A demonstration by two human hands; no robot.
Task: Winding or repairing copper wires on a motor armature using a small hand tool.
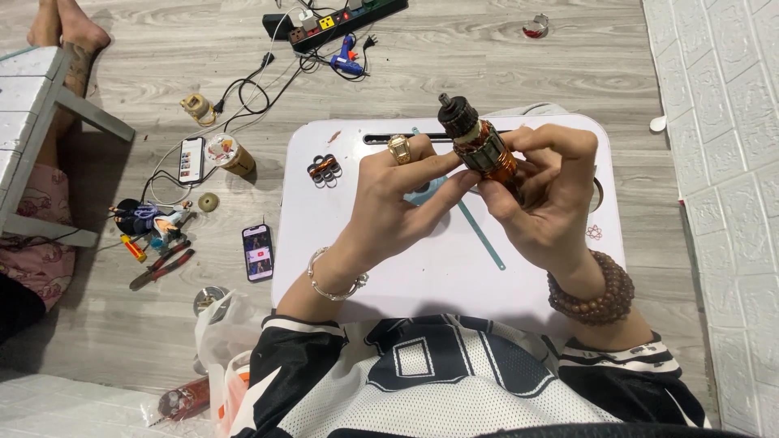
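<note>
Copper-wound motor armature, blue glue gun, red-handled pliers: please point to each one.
copper-wound motor armature (480, 146), head view, on its copper windings.
blue glue gun (347, 58), head view, on its body.
red-handled pliers (162, 266), head view, on the handles.

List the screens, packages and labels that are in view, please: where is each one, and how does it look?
Phone: floor, left of the white lap table; dark slab, lit screen with small pictures.
Second phone: floor farther left, cable attached; white frame, lit screen.
Drink cup: beside that phone, on its side; brown with a clear lid.
Plastic bag: floor at lower left; clear and white.
Clear packet: bottom left; red contents.
</note>
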